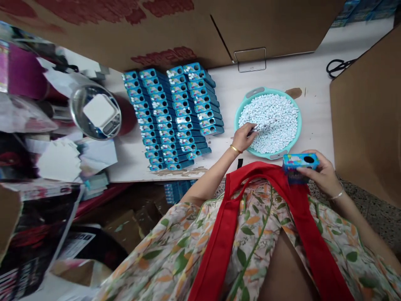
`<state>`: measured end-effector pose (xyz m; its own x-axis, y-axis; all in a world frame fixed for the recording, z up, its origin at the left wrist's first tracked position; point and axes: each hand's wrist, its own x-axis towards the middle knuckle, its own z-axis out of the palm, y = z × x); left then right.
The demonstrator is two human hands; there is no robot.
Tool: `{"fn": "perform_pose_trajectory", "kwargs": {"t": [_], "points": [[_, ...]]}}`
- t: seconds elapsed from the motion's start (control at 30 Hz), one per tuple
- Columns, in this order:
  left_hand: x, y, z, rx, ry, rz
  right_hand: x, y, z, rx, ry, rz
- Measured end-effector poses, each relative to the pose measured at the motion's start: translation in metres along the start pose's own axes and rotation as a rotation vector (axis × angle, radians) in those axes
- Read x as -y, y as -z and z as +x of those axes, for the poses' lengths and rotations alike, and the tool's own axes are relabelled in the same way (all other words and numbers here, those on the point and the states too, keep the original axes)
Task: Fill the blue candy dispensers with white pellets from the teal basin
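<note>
Small white pellets (272,117) fill a round turquoise basin (300,121) on the table. Over its near left side reaches my left hand (246,137), fingers curled together, with a few pellets showing at the fingertips. My right hand (324,173) grips a blue box (296,167) just off the table's front edge, near the basin. The box has a dark round hole in its top face, turned up towards me. To the left stand several columns of like blue boxes (175,121), holes upward; white pellets show at some of the holes.
Large cardboard cartons wall in the back (188,37) and right (366,117). Black-handled scissors (336,67) lie by the right carton. A wire handle (250,60) sits behind the basin. At left, a steel bowl (75,110) holds a white scale (102,110), near stacked white cards (59,161).
</note>
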<state>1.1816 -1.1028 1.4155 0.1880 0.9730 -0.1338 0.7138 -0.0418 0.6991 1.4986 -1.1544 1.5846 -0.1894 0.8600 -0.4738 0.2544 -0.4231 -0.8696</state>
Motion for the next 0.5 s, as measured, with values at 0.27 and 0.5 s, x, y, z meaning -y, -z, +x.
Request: {"fn": "perform_pose_trajectory", "kwargs": {"t": [0.27,0.5], "points": [[-0.033,0.082,0.001,0.079,-0.314,0.021,-0.054,-0.006,0.096,-0.246,0.392,-0.507],[-0.075,0.107,0.012,0.305,-0.323,0.211,-0.057,-0.031,0.117,-0.088,0.466,-0.724]]}}
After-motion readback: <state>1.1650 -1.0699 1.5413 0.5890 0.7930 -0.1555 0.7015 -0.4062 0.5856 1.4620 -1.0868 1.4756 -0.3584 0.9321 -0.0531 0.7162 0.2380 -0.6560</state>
